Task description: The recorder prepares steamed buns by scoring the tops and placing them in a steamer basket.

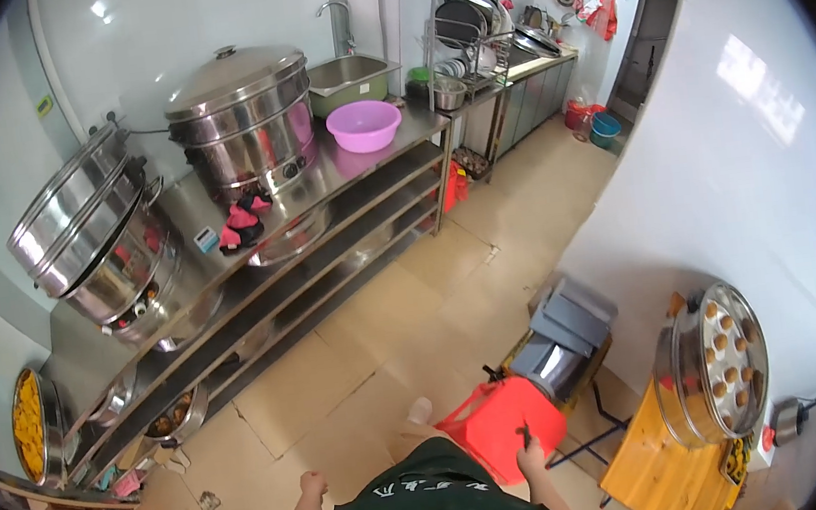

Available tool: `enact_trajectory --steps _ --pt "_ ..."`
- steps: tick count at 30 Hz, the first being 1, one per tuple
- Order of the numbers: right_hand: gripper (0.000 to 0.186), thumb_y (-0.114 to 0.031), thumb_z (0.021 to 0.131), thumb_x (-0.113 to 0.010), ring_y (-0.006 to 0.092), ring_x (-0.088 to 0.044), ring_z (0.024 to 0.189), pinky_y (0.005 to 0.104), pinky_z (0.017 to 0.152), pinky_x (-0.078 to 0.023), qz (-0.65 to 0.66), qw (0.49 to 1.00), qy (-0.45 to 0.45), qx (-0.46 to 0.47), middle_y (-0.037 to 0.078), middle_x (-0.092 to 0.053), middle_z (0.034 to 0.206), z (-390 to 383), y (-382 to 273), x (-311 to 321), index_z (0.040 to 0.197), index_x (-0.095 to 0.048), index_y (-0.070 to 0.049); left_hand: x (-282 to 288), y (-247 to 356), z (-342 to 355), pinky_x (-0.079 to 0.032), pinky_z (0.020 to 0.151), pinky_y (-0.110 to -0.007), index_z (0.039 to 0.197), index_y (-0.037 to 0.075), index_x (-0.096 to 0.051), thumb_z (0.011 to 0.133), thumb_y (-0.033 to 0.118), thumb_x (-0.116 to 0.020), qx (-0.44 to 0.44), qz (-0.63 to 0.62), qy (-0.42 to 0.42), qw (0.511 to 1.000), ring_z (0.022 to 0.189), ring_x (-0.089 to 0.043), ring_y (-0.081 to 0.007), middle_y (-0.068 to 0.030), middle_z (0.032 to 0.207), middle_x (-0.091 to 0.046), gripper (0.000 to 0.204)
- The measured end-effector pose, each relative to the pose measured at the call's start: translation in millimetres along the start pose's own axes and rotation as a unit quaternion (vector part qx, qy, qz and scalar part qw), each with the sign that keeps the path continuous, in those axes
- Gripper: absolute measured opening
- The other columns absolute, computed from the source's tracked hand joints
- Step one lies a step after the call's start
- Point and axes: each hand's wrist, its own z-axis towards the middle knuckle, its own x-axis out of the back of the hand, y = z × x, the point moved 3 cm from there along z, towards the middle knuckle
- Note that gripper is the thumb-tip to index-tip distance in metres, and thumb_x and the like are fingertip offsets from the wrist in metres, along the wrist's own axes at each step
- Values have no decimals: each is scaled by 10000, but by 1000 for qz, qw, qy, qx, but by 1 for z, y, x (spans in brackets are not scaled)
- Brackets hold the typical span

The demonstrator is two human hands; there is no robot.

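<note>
My left hand (313, 482) hangs low beside the dark green apron (424, 485), its fingers curled in and nothing visible in them. On the other side of the apron, my right hand (531, 457) is closed around a small dark object (524, 433) that sticks up from the fist; its kind is too small to make out. Behind that hand spreads a large red plastic bag (486, 412). I cannot tell whether the hand touches the bag.
A steel bench on the left carries large steamers (247, 122) and a purple basin (364, 127). Grey bins (571, 317) stand past the red bag. At right, a steamer tray (737, 358) of round brown pieces rests on a wooden table (664, 468). Tiled floor (339, 354) runs between.
</note>
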Motion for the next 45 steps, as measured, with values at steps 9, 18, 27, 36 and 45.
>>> enact_trajectory --steps 9,18,27,36,45 --pt "148 -78 739 -469 291 -570 591 419 475 -444 109 959 -27 -258 167 -563 709 159 62 -60 868 -487 -9 -26 182 35 -486 488 -329 899 -68 -611 753 177 -603 -35 159 -39 986 597 -603 -244 -164 671 -610 286" --pt "319 -109 737 -477 277 -610 541 376 465 -482 3 998 64 -23 206 -597 706 367 -160 -73 1014 -471 48 -137 279 246 -450 485 -381 776 -20 -610 794 153 -553 -42 -37 -150 987 601 -594 -251 -117 692 -604 183" --pt "350 -150 751 -491 335 -613 693 400 615 -489 32 972 34 -232 233 -603 820 439 -230 -12 1051 -475 28 -360 672 221 -451 772 -337 989 1 -610 773 264 -578 -335 308 -275 847 914 -598 -246 -158 952 -630 342" --pt "210 -91 712 -510 283 -631 589 393 511 -490 120 894 41 -430 224 -608 684 468 -193 7 790 -590 87 -616 824 139 -460 694 -276 968 2 -593 791 247 -592 -357 248 -435 789 790 -588 -156 -89 863 -630 303" --pt "246 -173 728 -501 262 -600 508 375 514 -481 134 917 17 -375 191 -593 563 699 -173 117 664 -615 36 -781 957 71 -452 526 -246 962 -15 -587 809 193 -592 -321 311 -481 754 618 -546 -109 -52 754 -603 258"
